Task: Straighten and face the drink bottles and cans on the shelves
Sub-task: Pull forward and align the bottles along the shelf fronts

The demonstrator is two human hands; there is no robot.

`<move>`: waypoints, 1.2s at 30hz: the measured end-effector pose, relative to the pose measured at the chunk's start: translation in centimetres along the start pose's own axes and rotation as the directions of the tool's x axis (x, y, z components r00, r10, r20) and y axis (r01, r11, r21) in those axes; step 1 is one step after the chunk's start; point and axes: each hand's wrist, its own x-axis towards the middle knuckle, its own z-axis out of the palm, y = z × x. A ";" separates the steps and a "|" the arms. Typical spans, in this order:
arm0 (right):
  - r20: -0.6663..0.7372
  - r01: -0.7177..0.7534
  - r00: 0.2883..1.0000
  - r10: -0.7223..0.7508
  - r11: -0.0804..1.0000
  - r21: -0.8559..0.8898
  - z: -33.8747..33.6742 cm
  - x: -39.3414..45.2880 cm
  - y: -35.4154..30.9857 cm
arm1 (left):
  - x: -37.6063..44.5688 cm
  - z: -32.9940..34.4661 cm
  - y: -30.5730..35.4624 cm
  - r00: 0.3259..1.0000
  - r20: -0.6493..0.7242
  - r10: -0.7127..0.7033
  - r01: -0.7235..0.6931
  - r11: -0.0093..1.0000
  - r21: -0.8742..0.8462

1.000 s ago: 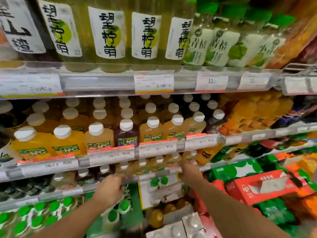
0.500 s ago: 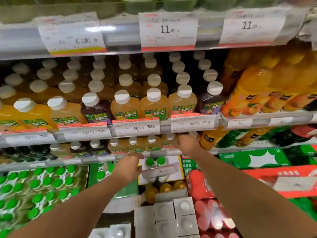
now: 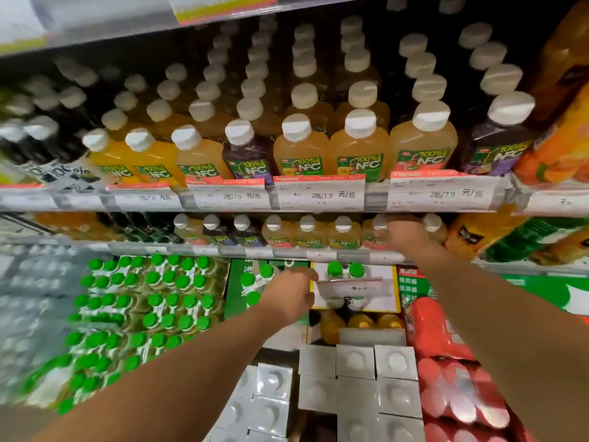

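Rows of white-capped plastic juice bottles upright on the upper metal shelf, yellow, orange and dark purple juice inside, labels reading "100% NFC"; white paper price tags along the shelf edge reading "2瓶/7.9 元/瓶"; smaller white-capped juice bottles in a row on the lower shelf; shrink-wrapped packs of green-capped bottles below; right hand reached in among the smaller bottles, fingers hidden, grip impossible to tell; left hand below that shelf, fingers curled, nothing visibly held.
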 end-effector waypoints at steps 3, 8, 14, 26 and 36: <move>0.059 0.043 0.997 -0.042 0.999 -0.020 -0.8 -0.2 -0.2 | -0.3 -0.3 -1.9 0.999 -0.011 -0.050 0.050 0.999 0.003; -0.012 0.060 0.998 -0.061 0.996 -0.060 -2.1 -2.0 -0.3 | 0.4 -1.9 -6.8 0.981 -0.119 -0.152 0.155 0.988 0.020; -0.107 0.099 0.985 -0.132 0.958 -0.270 -4.0 -7.8 -1.4 | 2.2 -3.4 -14.3 0.940 -0.177 -0.292 0.284 0.956 -0.065; -0.305 0.303 0.874 -0.378 0.915 -0.264 -0.5 -14.1 -7.6 | 9.8 -3.8 -19.3 0.953 -0.147 -0.264 0.270 0.962 0.023; -0.287 0.414 0.840 -0.460 0.886 -0.210 0.9 -11.6 -16.2 | 7.6 -4.7 -20.9 0.969 -0.247 -0.024 0.042 0.997 0.070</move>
